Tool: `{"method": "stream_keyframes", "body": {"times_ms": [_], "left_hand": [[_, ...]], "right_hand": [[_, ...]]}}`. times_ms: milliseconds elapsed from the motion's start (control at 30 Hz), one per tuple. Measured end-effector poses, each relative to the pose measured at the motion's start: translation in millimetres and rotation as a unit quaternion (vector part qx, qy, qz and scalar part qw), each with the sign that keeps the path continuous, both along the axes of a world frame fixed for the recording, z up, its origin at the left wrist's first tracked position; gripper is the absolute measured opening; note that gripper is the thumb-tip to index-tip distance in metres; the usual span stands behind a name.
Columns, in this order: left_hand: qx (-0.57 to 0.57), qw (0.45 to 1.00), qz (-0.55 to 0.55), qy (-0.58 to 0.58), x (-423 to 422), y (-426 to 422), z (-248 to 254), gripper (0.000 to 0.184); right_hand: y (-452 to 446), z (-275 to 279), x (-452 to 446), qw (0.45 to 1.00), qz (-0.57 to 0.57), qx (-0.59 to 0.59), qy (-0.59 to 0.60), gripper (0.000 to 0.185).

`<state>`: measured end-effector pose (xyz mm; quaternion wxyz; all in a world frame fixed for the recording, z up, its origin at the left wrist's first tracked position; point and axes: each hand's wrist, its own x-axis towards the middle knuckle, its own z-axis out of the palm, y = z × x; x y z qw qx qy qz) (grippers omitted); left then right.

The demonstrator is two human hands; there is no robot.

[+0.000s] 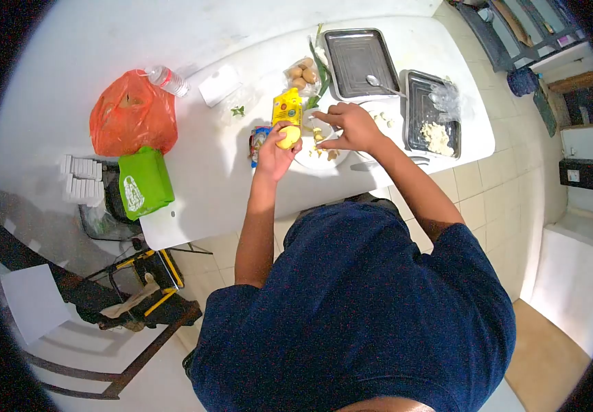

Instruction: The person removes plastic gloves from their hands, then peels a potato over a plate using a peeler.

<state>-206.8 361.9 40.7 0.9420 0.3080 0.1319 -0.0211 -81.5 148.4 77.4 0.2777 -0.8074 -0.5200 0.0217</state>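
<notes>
My left hand (277, 152) is closed around a yellow peeled potato (288, 137), held over the front part of the white table (207, 172). To its right, my right hand (351, 127) has its thumb and index finger spread apart above a white plate (310, 162) with peelings and small scraps on it. Part of the plate is hidden by the hands. A yellow packet (287, 106) stands just beyond the potato, and a blue packet (260, 141) lies left of my left hand.
Behind are a bag of brown potatoes (301, 74), green leaves (322, 75) and an empty metal tray (358, 58) with a spoon (386, 86). Another tray (416, 130) holds pale mash (437, 137). A red bag (135, 117) and a green bag (145, 182) are at the left.
</notes>
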Motion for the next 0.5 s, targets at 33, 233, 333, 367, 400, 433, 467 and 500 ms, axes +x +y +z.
{"method": "stream_keyframes", "body": {"times_ms": [33, 233, 333, 367, 400, 433, 467, 500], "left_hand": [[-0.005, 0.999, 0.016, 0.028, 1, -3, 3, 0.024], [-0.124, 0.973, 0.066, 0.183, 12, -1, -37, 0.023], [-0.159, 0.95, 0.105, 0.249, 11, -7, -50, 0.02], [-0.158, 0.95, 0.074, 0.26, 9, -6, -54, 0.02], [-0.156, 0.949, 0.044, 0.27, 6, -3, -59, 0.02], [-0.154, 0.948, 0.014, 0.28, 4, 0, -64, 0.02], [-0.149, 0.949, 0.03, 0.277, 5, -1, -70, 0.02], [-0.143, 0.95, 0.045, 0.274, 8, -5, -71, 0.021]], "right_hand": [[0, 1, -1, 1.0, -0.003, -0.003, 0.008, 0.073], [7, -3, -10, 0.995, -0.061, -0.047, 0.059, 0.074], [4, -18, -20, 0.997, -0.071, -0.032, -0.005, 0.072], [4, -22, -22, 0.996, -0.074, -0.042, -0.014, 0.073], [4, -23, -24, 0.996, -0.076, -0.052, -0.023, 0.073], [5, -24, -26, 0.994, -0.078, -0.069, -0.027, 0.072], [5, -24, -27, 0.993, -0.08, -0.075, -0.04, 0.072], [5, -24, -29, 0.992, -0.082, -0.08, -0.052, 0.072]]}}
